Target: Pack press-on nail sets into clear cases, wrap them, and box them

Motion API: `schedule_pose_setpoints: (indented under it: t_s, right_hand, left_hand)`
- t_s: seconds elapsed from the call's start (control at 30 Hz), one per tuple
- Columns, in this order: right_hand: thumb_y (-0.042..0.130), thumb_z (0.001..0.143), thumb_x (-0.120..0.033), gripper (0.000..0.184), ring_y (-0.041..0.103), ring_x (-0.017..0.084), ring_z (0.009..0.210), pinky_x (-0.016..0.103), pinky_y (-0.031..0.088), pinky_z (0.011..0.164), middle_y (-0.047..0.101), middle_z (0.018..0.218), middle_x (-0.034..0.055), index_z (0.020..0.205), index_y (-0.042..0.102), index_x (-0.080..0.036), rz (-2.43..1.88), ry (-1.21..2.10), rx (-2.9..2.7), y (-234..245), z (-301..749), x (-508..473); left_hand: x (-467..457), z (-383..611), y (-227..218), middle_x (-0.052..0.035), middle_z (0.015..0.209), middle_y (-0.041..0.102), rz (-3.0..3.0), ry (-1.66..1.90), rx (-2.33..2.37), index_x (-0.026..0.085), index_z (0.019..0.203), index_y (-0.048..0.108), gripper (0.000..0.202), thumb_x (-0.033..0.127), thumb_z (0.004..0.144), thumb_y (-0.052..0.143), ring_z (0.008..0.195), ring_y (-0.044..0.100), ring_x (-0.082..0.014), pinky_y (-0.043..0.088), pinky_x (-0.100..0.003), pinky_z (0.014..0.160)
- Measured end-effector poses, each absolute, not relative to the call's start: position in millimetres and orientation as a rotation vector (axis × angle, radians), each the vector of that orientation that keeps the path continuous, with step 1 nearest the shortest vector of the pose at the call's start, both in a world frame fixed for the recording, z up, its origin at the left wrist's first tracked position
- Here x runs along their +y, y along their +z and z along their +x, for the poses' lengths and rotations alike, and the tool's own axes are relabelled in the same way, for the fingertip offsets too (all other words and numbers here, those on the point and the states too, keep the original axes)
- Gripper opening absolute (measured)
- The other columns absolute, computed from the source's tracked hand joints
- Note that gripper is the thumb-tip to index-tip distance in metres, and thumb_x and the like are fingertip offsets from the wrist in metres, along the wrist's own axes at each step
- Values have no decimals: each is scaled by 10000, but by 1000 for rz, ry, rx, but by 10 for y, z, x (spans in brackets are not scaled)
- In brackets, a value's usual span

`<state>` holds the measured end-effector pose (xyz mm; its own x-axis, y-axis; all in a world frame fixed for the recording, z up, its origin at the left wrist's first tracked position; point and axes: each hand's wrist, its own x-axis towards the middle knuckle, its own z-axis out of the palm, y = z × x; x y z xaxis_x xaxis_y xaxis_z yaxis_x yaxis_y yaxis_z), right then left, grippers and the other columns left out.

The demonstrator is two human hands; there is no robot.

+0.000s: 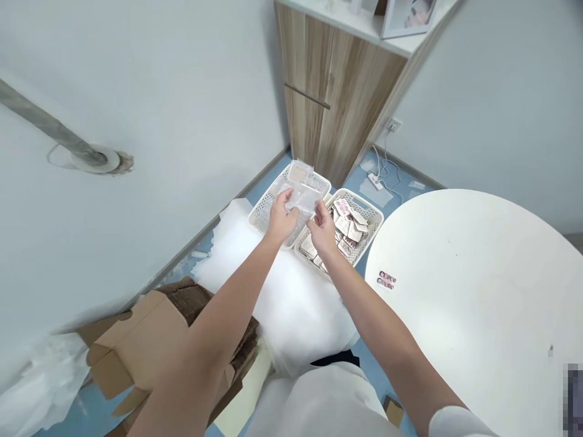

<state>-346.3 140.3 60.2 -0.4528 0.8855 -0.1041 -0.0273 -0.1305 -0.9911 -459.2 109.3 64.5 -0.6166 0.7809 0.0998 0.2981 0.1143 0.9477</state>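
Observation:
My left hand (pixel 282 220) grips the near left side of a clear plastic box (pixel 306 195), thumb and fingers at its edge. At the box's right corner, the fingers of my right hand (pixel 322 230) are pinched together on the edge. The box is held over a white plastic basket (pixel 257 213) that has more clear plastic pieces in it. Beside it, under my right hand, stands a second white basket (pixel 377 220). Small printed cards (pixel 356 230), some with what look like pink and dark press-on nails, are heaped inside that one.
A round white table (pixel 455 328) stands at right, with one small nail card (pixel 386 280) near its edge. Opened cardboard boxes (pixel 141 340) lie at lower left. White sheeting (pixel 291 303) is in front of me. Behind the baskets are a wooden cabinet (pixel 337 79) and a power strip (pixel 375 181).

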Motion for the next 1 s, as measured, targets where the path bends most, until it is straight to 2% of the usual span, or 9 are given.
schedule_pose_setpoints:
  t_s: [0.13, 0.2, 0.27, 0.5, 0.57, 0.67, 0.77, 0.9, 1.0]
  right_hand:
    - [520, 704, -240, 578, 515, 177, 1063, 358, 393, 929, 479, 1261, 45, 1266, 391, -226, -1053, 1681, -1377, 760, -2988, 927]
    - [548, 705, -298, 537, 560, 183, 973, 359, 438, 863, 522, 1211, 68, 1225, 447, -212, -1158, 1647, -1329, 784, -2718, 680]
    - [579, 689, -329, 513, 577, 182, 928, 358, 447, 843, 549, 1173, 81, 1178, 494, -199, -1237, 1600, -1277, 787, -2442, 455]
    - [652, 613, -334, 442, 606, 151, 734, 337, 495, 718, 628, 974, 65, 1021, 552, -197, -1269, 1576, -1159, 890, -1524, -71]
    - [666, 594, -304, 508, 605, 136, 686, 328, 499, 694, 624, 914, 40, 1067, 502, -212, -1281, 1585, -1124, 958, -1291, -181]
    - [661, 595, -272, 652, 599, 119, 655, 326, 504, 686, 590, 872, -5, 1182, 380, -259, -1272, 1617, -1050, 1026, -988, -331]
    - [647, 602, -261, 660, 587, 105, 654, 326, 509, 696, 548, 874, -22, 1193, 355, -276, -1252, 1617, -938, 1033, -723, -448]
    - [655, 577, -245, 674, 577, 95, 654, 336, 510, 710, 520, 872, -33, 1180, 356, -284, -1276, 1579, -812, 990, -329, -537]
    - [663, 568, -254, 663, 576, 104, 670, 342, 501, 719, 526, 849, -33, 1165, 376, -273, -1309, 1554, -797, 957, 43, -556]
  left_hand:
    - [576, -4187, 798, -73, 1057, 561, 904, 1529, 1901, 172, 1089, 547, 367, 215, 725, 521, 868, 574, -151, 446, -305, 830]
    - [300, -3955, 861, -60, 972, 578, 832, 1486, 1832, 171, 1065, 565, 364, 259, 713, 553, 737, 581, -120, 472, -273, 739]
    - [49, -3716, 892, -49, 931, 570, 795, 1471, 1770, 166, 1044, 577, 363, 274, 698, 574, 685, 570, -96, 469, -249, 702]
    - [-453, -2944, 863, -37, 901, 548, 682, 1406, 1589, 155, 1040, 535, 438, 310, 641, 628, 689, 570, -93, 472, -251, 662]
    - [-526, -2755, 869, -35, 912, 544, 683, 1384, 1541, 160, 1032, 522, 443, 313, 633, 641, 703, 576, -97, 477, -262, 674]
    - [-619, -2475, 885, -57, 1034, 521, 694, 1392, 1476, 190, 1090, 471, 475, 338, 664, 622, 786, 588, -113, 478, -270, 711]
    - [-682, -2155, 884, -78, 1114, 507, 707, 1309, 1414, 208, 1135, 438, 502, 383, 692, 594, 880, 580, -140, 480, -273, 732]
    - [-665, -1653, 867, -73, 956, 599, 773, 1083, 1305, 163, 1054, 519, 463, 423, 679, 601, 854, 588, -161, 482, -293, 731]
    - [-564, -1287, 868, -51, 887, 616, 789, 1040, 1242, 167, 1056, 541, 468, 432, 676, 605, 819, 595, -148, 480, -301, 738]
